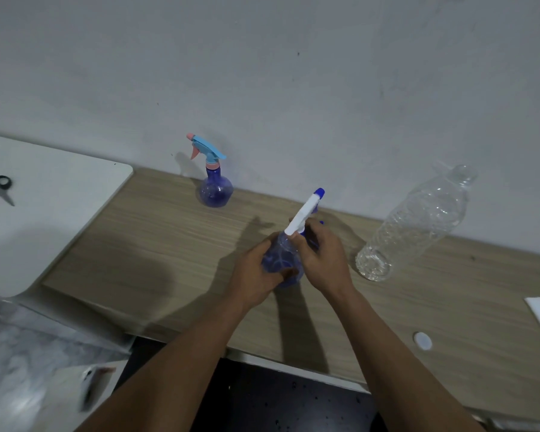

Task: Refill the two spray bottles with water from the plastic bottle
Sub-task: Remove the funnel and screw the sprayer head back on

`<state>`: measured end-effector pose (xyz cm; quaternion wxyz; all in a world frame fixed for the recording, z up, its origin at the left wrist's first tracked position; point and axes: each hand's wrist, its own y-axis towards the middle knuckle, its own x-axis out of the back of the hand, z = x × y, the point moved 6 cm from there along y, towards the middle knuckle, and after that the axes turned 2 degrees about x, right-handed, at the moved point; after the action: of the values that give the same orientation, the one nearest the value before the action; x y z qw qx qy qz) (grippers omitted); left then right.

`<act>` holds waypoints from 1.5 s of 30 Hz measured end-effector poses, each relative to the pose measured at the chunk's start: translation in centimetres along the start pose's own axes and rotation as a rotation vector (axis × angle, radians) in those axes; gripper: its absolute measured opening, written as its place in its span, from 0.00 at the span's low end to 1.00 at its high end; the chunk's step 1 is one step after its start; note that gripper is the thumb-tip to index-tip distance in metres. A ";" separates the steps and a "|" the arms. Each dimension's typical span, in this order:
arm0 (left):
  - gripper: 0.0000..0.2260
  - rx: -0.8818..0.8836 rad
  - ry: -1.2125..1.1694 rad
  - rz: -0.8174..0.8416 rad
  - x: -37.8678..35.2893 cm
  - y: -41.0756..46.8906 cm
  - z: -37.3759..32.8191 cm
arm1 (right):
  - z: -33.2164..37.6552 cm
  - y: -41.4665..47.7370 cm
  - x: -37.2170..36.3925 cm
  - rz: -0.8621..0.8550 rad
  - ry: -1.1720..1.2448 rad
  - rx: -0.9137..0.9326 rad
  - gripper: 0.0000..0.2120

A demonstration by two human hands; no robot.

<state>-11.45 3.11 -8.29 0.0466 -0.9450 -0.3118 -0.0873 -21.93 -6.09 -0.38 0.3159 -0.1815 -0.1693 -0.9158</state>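
Two-handed, gripping the near spray bottle (280, 257) in the curled left hand (256, 275), pinching just under its spray head (304, 213) with the right hand (323, 260), seemingly unscrewing; next probably lifting that head off.

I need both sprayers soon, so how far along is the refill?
Done: the plastic bottle stands uncapped, its cap lying on the table. In hand: the left hand grips the white-headed spray bottle, the right hand pinches its neck; unscrewing or closing, I cannot tell. Left: the pink-nozzled spray bottle by the wall, head on.
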 end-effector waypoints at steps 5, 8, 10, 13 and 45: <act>0.26 -0.028 0.026 -0.045 -0.1 -0.4 -0.3 | 0.1 -0.2 0.2 -0.122 0.060 -0.087 0.11; 0.26 -0.013 -0.012 -0.022 -0.2 -0.4 -0.3 | 0.1 -0.4 -0.1 -0.089 0.073 -0.050 0.07; 0.29 -0.017 -0.021 -0.012 -0.2 -0.5 -0.4 | 0.2 -0.5 -0.3 -0.057 0.065 0.015 0.04; 0.30 -0.010 -0.020 -0.011 -0.4 -0.4 -0.4 | 0.0 -0.1 -0.4 -0.024 0.070 0.024 0.05; 0.26 -0.077 0.551 -0.159 5.1 -6.1 -3.7 | 2.2 -0.6 0.3 -0.217 0.001 -0.141 0.05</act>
<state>-11.56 10.48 -3.44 0.0868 -0.8592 -0.3572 -0.3559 -21.99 -4.88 1.54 0.2014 -0.1835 -0.1231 -0.9542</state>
